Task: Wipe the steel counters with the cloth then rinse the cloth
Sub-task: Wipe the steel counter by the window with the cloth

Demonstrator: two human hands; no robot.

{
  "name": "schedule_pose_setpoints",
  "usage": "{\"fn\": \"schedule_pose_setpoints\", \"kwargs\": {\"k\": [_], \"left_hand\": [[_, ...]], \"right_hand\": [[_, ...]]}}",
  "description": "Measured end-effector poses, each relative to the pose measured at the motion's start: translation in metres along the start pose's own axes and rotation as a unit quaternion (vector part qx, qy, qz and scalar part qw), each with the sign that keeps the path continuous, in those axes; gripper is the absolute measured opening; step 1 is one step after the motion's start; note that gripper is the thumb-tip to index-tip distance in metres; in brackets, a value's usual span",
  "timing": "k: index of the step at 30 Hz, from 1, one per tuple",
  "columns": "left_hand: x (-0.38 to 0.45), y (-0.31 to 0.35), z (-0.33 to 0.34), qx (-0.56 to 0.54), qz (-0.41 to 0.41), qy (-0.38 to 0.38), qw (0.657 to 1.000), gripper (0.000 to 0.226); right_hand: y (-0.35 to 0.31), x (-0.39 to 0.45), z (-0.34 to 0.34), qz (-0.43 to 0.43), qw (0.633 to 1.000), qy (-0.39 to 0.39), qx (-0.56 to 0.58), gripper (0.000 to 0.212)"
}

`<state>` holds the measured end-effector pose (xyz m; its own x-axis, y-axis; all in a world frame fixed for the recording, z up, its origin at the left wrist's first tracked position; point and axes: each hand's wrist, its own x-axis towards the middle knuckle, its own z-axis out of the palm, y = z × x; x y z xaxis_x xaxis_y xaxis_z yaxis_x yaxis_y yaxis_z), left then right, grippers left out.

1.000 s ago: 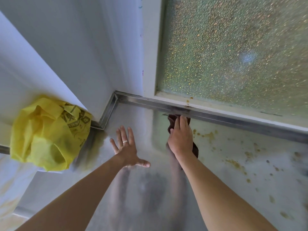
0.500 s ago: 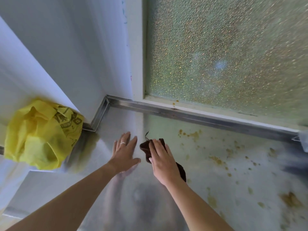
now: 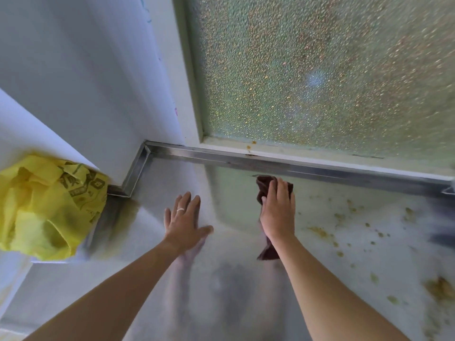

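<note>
A dark brown cloth [image 3: 263, 186] lies on the steel counter [image 3: 241, 286], close to the raised steel rim at the back. My right hand [image 3: 278, 210] presses flat on the cloth, which sticks out past my fingertips and behind my wrist. My left hand [image 3: 183, 217], wearing a ring, rests flat on the counter to the left with fingers spread and nothing in it. Yellow-brown stains [image 3: 320, 231] dot the counter to the right of the cloth.
A crumpled yellow plastic bag [image 3: 46, 207] sits at the left against the white wall. A frosted window [image 3: 320, 70] rises behind the counter's back rim [image 3: 295, 166]. A larger brown smear [image 3: 440, 289] lies near the right edge.
My right hand has pushed the cloth away from me, from mid-counter back up to the rear rim. My left hand stays planted on the counter.
</note>
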<state>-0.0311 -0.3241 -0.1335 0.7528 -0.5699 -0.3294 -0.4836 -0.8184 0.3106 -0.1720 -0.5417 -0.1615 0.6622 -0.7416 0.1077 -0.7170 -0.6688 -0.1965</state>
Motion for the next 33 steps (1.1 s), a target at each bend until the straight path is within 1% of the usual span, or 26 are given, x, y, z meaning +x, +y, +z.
{"fn": "schedule_pose_setpoints", "kwargs": {"k": [2, 3, 4, 6, 8, 11, 14, 16, 19, 22, 24, 25, 27, 29, 30, 31, 32, 33], "left_hand": [[0.001, 0.006, -0.006, 0.030, -0.001, -0.068, 0.997, 0.132], [0.002, 0.011, -0.008, 0.034, -0.012, -0.089, 0.995, 0.139], [0.003, 0.019, -0.010, 0.028, -0.027, -0.103, 0.994, 0.143], [0.008, 0.036, -0.013, 0.015, -0.053, -0.105, 0.993, 0.149], [0.019, 0.048, -0.017, 0.037, -0.058, -0.114, 0.991, 0.156], [0.031, 0.048, -0.021, 0.048, -0.051, -0.159, 0.985, 0.162], [0.034, 0.043, -0.022, 0.058, -0.043, -0.196, 0.978, 0.162], [0.035, 0.044, -0.022, 0.064, -0.046, -0.211, 0.974, 0.162], [0.037, 0.044, -0.021, 0.064, -0.048, -0.215, 0.973, 0.163], [0.038, 0.044, -0.023, 0.069, -0.047, -0.226, 0.971, 0.162], [0.037, 0.045, -0.024, 0.073, -0.048, -0.233, 0.969, 0.161], [0.037, 0.046, -0.024, 0.073, -0.047, -0.234, 0.968, 0.161], [0.037, 0.047, -0.026, 0.071, -0.047, -0.236, 0.968, 0.161], [0.036, 0.047, -0.027, 0.070, -0.047, -0.236, 0.968, 0.161], [0.035, 0.048, -0.028, 0.069, -0.048, -0.237, 0.968, 0.161], [0.035, 0.048, -0.028, 0.068, -0.050, -0.236, 0.968, 0.161], [0.035, 0.048, -0.028, 0.070, -0.050, -0.234, 0.968, 0.161], [0.035, 0.048, -0.027, 0.073, -0.050, -0.231, 0.969, 0.162]], "right_hand": [[0.012, -0.009, -0.002, 0.031, 0.999, 0.031, 0.020, 0.049], [0.013, -0.014, -0.002, 0.047, 0.998, 0.043, 0.031, 0.046], [0.013, -0.017, -0.003, 0.060, 0.996, 0.048, 0.039, 0.043], [0.007, -0.016, -0.005, 0.067, 0.994, 0.059, 0.059, 0.040], [-0.002, -0.006, -0.011, 0.038, 0.991, 0.088, 0.092, 0.036], [-0.024, 0.021, -0.025, -0.023, 0.980, 0.144, 0.133, 0.034], [-0.049, 0.059, -0.033, -0.017, 0.970, 0.180, 0.163, 0.035], [-0.062, 0.083, -0.029, 0.019, 0.969, 0.178, 0.168, 0.034], [-0.083, 0.105, -0.021, 0.073, 0.978, 0.130, 0.147, 0.033], [-0.100, 0.109, -0.017, 0.101, 0.981, 0.102, 0.128, 0.037], [-0.095, 0.106, -0.014, 0.081, 0.986, 0.109, 0.100, 0.041], [-0.090, 0.104, -0.015, 0.056, 0.988, 0.116, 0.088, 0.042], [-0.080, 0.098, -0.014, -0.030, 0.990, 0.115, 0.080, 0.039], [-0.077, 0.084, -0.009, -0.142, 0.982, 0.084, 0.087, 0.034], [-0.077, 0.074, -0.004, -0.185, 0.976, 0.067, 0.090, 0.034], [-0.078, 0.063, 0.000, -0.197, 0.974, 0.061, 0.093, 0.038], [-0.078, 0.054, 0.002, -0.166, 0.978, 0.073, 0.103, 0.041], [-0.078, 0.049, 0.003, -0.102, 0.982, 0.100, 0.125, 0.041]]}}
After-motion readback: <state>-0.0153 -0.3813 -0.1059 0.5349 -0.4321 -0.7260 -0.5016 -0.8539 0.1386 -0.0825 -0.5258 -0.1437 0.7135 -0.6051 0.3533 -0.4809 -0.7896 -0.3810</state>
